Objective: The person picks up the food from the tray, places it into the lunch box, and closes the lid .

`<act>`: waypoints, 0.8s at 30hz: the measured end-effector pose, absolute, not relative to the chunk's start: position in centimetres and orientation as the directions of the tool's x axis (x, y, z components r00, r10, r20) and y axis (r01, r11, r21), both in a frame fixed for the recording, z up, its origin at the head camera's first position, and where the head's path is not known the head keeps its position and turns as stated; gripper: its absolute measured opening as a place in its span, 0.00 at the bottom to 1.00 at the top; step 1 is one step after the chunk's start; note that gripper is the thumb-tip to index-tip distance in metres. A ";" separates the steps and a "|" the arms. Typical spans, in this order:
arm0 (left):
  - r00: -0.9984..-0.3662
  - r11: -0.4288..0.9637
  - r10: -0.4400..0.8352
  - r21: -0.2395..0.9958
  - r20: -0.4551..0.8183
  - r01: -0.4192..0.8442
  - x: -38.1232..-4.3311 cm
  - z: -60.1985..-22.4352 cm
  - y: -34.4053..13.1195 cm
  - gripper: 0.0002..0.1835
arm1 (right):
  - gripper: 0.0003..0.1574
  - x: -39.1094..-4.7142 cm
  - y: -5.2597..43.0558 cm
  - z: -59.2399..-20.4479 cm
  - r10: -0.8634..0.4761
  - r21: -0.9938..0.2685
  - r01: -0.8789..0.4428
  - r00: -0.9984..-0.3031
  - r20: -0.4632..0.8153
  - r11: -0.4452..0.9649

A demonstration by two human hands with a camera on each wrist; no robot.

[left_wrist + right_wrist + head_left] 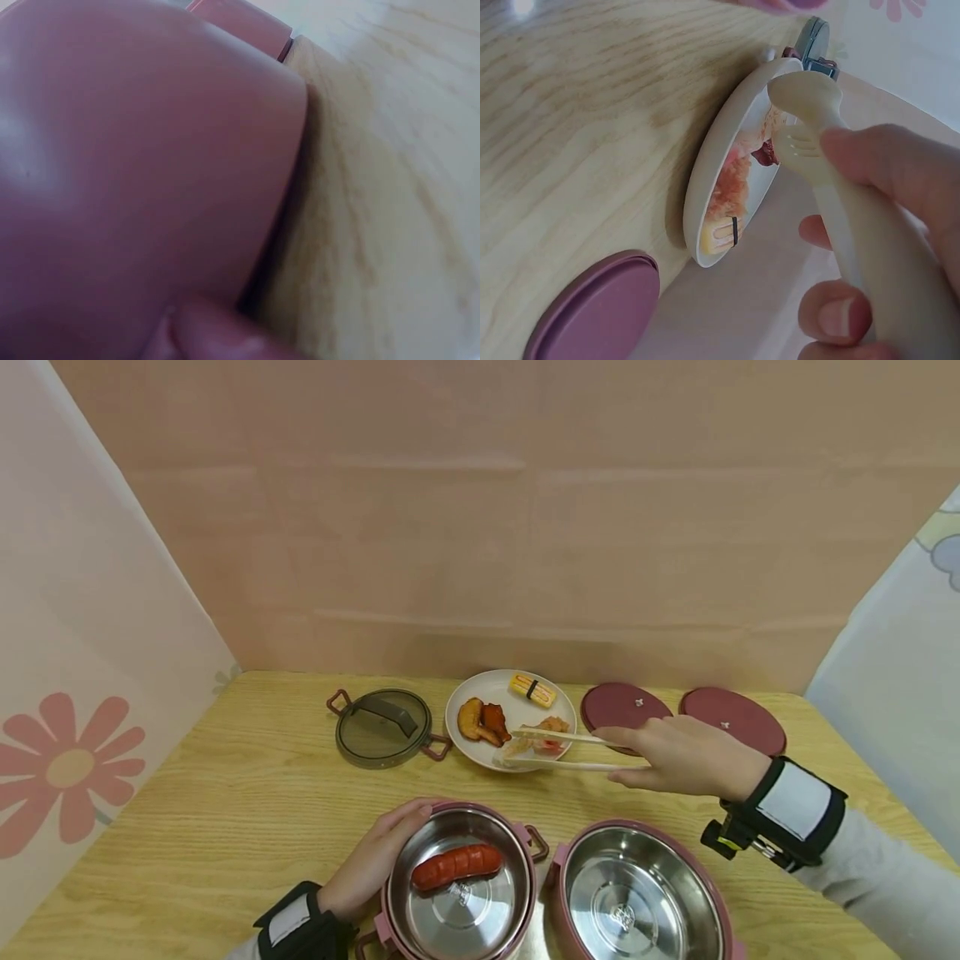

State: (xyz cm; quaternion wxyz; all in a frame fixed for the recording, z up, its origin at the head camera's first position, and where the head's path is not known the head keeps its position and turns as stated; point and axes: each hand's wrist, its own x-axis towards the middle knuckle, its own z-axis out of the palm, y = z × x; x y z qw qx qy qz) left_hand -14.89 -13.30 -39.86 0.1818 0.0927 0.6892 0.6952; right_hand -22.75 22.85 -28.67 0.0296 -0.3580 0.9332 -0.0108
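Note:
My right hand (686, 756) grips cream tongs (892, 262) with one spoon-shaped and one forked end. Their tips are over the near side of a white plate (480, 683), by a pale, reddish-tipped food piece (551, 747); whether they touch it I cannot tell. The plate also bears brown pieces of food (472, 718) and a yellow block with a black band (532, 690). With fingers extended, my left hand (378, 856) rests against the left side of a pink steel-lined pot (450, 927). A scored red sausage (457, 867) lies inside that pot.
A second steel-lined pot (622, 868) stands to the right, with no food in it. Behind the first pot lies a glass lid (375, 747) with a dark handle. Two maroon lids (622, 702) lie right of the plate. A brown wall covering (525, 543) closes the back.

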 end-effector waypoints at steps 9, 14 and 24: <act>-0.921 0.052 0.362 0.990 -0.140 -0.130 -15.0 -39.8 -13.4 0.31 | 0.32 -23.8 21.9 -26.8 -0.726 0.079 -0.731 -0.682 -0.083 0.678; -0.918 0.058 0.361 0.987 -0.162 -0.151 -15.1 -39.6 -13.6 0.32 | 0.33 -24.3 21.2 -26.1 -0.718 0.107 -0.726 -0.687 -0.107 0.679; -0.918 0.036 0.373 0.991 -0.134 -0.130 -14.9 -39.7 -13.5 0.30 | 0.32 -24.7 20.7 -27.4 -0.706 0.141 -0.714 -0.700 -0.107 0.686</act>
